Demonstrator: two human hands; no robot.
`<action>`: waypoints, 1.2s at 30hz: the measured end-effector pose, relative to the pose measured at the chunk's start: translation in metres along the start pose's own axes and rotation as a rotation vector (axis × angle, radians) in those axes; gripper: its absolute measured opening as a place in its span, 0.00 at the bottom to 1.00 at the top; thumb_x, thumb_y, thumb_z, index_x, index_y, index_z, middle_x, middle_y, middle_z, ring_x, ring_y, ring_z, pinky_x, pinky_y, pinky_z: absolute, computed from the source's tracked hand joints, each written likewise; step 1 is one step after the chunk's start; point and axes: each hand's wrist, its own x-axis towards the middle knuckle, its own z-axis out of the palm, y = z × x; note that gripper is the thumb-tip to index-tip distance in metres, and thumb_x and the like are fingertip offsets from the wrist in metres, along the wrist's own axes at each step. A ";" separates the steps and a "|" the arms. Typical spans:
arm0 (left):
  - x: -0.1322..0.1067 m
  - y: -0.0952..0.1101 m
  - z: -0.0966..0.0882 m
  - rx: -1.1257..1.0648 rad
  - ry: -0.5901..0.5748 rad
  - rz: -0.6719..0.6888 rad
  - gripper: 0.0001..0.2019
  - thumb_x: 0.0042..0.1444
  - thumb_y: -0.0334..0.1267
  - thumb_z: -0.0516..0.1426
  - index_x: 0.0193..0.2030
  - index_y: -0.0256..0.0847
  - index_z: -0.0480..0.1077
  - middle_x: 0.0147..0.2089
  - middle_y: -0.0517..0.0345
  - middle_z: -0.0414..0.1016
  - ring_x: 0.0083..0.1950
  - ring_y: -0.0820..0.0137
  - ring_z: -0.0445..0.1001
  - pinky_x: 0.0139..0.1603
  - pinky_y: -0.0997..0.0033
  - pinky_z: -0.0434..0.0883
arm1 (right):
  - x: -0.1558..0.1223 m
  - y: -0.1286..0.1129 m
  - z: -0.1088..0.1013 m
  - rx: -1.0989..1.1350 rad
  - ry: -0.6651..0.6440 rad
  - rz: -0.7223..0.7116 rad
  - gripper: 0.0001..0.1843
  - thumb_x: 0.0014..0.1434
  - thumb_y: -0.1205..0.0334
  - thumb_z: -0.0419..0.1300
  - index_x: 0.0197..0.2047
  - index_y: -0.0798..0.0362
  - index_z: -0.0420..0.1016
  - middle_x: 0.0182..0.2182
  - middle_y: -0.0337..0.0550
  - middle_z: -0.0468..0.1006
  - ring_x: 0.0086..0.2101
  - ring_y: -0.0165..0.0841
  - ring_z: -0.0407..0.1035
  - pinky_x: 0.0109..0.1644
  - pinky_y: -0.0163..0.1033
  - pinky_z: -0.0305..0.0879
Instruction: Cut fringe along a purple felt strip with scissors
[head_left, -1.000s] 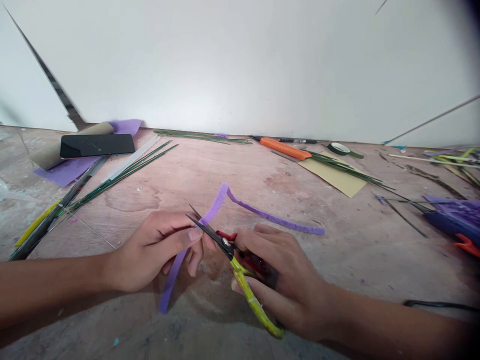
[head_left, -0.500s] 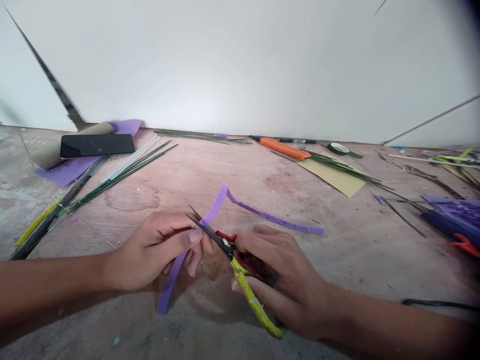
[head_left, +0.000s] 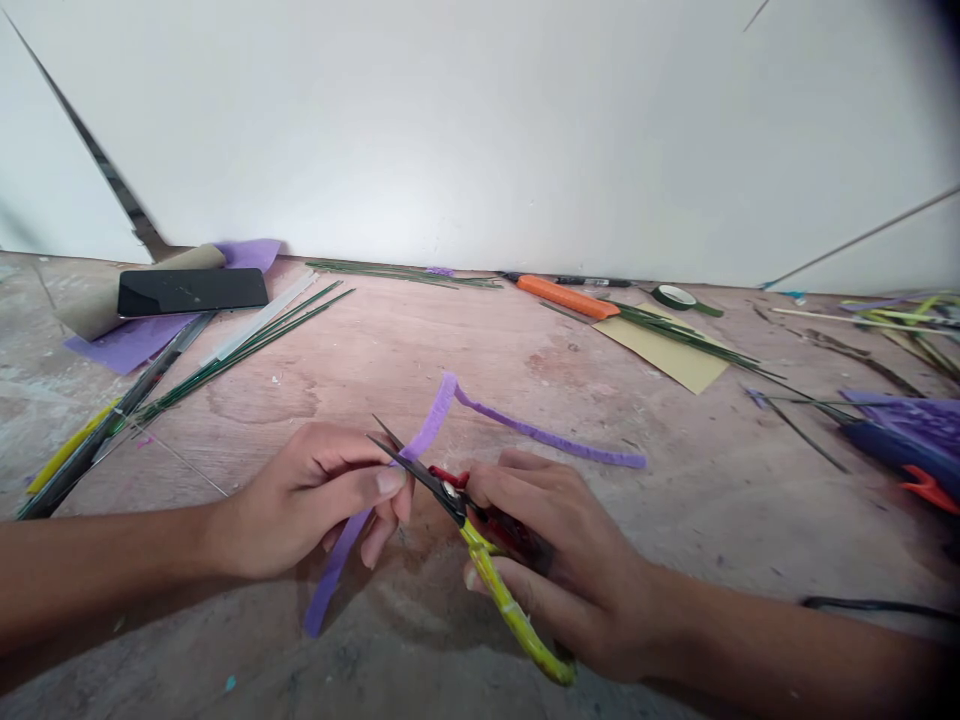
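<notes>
My left hand (head_left: 315,495) pinches a long purple paper strip (head_left: 525,432) between thumb and fingers just above the wooden board. The strip runs from below that hand up to a bend and then off to the right along the board. My right hand (head_left: 559,545) grips scissors (head_left: 480,545) with yellow and red handles. Their dark blades stand open around the strip's edge, right beside my left thumb.
Green wire stems (head_left: 240,350) and a black phone (head_left: 193,291) on purple paper lie at the left. An orange tool (head_left: 568,297), green tape roll (head_left: 677,297) and tan paper (head_left: 667,352) lie at the back right. A white wall (head_left: 480,130) bounds the board.
Both hands and the scissors have shifted slightly left and down along the strip. The strip's lower end has swung a little to the left.
</notes>
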 end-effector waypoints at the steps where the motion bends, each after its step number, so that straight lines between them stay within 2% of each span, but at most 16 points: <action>1: 0.000 0.000 0.000 0.001 -0.001 -0.002 0.17 0.65 0.45 0.53 0.31 0.35 0.72 0.20 0.61 0.71 0.16 0.81 0.61 0.15 0.85 0.56 | 0.000 0.000 0.000 0.001 -0.002 0.000 0.12 0.62 0.64 0.56 0.31 0.51 0.55 0.24 0.32 0.61 0.25 0.29 0.52 0.33 0.37 0.46; 10: 0.000 0.002 0.002 -0.029 0.019 -0.032 0.16 0.65 0.46 0.54 0.34 0.36 0.73 0.21 0.60 0.72 0.17 0.81 0.61 0.16 0.85 0.56 | -0.001 0.001 0.000 0.007 0.032 0.003 0.11 0.63 0.63 0.56 0.31 0.51 0.58 0.24 0.32 0.61 0.24 0.28 0.53 0.32 0.36 0.46; 17: -0.001 0.000 0.002 -0.051 0.069 0.030 0.17 0.65 0.48 0.54 0.36 0.35 0.74 0.22 0.60 0.73 0.17 0.82 0.59 0.15 0.85 0.56 | 0.001 -0.002 0.001 -0.028 0.038 0.063 0.14 0.64 0.59 0.56 0.30 0.51 0.56 0.23 0.33 0.60 0.25 0.29 0.54 0.31 0.36 0.46; 20: -0.001 0.000 0.001 -0.013 0.095 0.055 0.18 0.66 0.47 0.53 0.34 0.35 0.73 0.23 0.60 0.73 0.17 0.81 0.59 0.16 0.84 0.57 | 0.001 -0.003 0.001 -0.068 0.028 0.075 0.14 0.63 0.59 0.56 0.29 0.51 0.55 0.23 0.32 0.60 0.24 0.29 0.53 0.31 0.36 0.46; 23: -0.002 0.000 0.001 0.016 0.079 0.070 0.18 0.66 0.47 0.52 0.33 0.34 0.73 0.23 0.59 0.73 0.18 0.82 0.60 0.16 0.84 0.56 | 0.001 -0.002 0.001 -0.103 0.029 0.067 0.13 0.62 0.61 0.56 0.29 0.51 0.56 0.23 0.33 0.61 0.24 0.29 0.53 0.31 0.36 0.47; 29: -0.001 -0.001 -0.001 0.033 0.033 0.080 0.16 0.67 0.45 0.52 0.37 0.35 0.74 0.24 0.60 0.73 0.18 0.81 0.59 0.17 0.83 0.56 | 0.000 -0.001 0.001 -0.092 0.015 0.038 0.11 0.62 0.62 0.56 0.30 0.51 0.57 0.24 0.34 0.62 0.25 0.29 0.54 0.32 0.37 0.48; 36: 0.000 0.000 -0.001 0.047 0.019 0.081 0.16 0.66 0.44 0.53 0.36 0.35 0.74 0.24 0.59 0.73 0.17 0.82 0.60 0.17 0.83 0.56 | 0.000 -0.001 0.000 -0.038 0.007 0.008 0.11 0.63 0.63 0.56 0.31 0.51 0.56 0.24 0.33 0.62 0.25 0.29 0.53 0.32 0.37 0.47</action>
